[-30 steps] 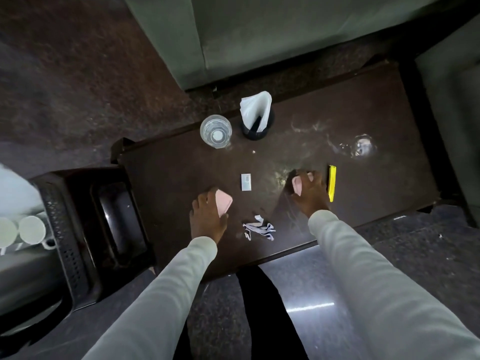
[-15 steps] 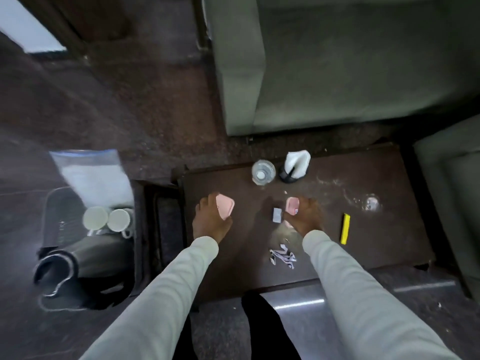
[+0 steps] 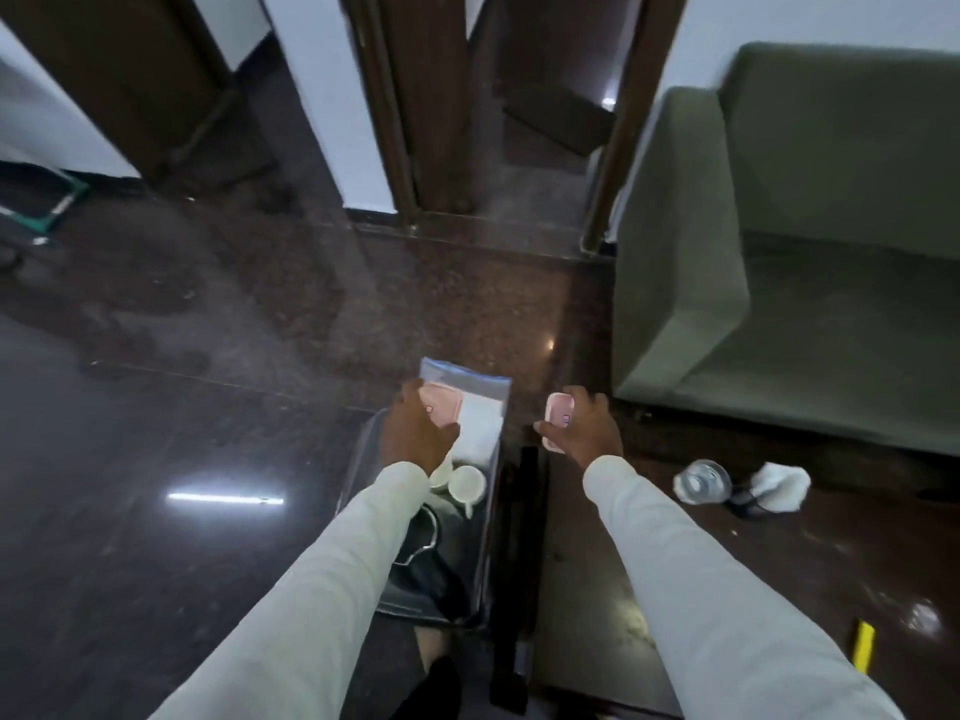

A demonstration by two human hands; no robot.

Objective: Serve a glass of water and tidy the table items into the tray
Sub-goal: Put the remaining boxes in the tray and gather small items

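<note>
My left hand (image 3: 418, 433) holds a pink packet (image 3: 441, 405) over the far end of the dark tray (image 3: 363, 459), above a clear zip bag (image 3: 480, 402). My right hand (image 3: 587, 426) grips a second pink packet (image 3: 557, 419) just past the table's left end, right of the tray. The glass of water (image 3: 702, 481) stands on the dark table (image 3: 597, 589), next to a black holder with white napkins (image 3: 776, 488). A yellow strip (image 3: 863, 644) lies near the table's right front.
In the tray sit two white cups (image 3: 465, 483) and a dark jug (image 3: 415, 543). A green sofa (image 3: 779, 252) stands behind the table. A dark upright piece (image 3: 514, 563) separates tray and table. Glossy floor spreads to the left; wooden door frames stand at the back.
Both hands have lifted off the table and swung left with their pink packets, the left now over the tray. The view has turned left and upward.
</note>
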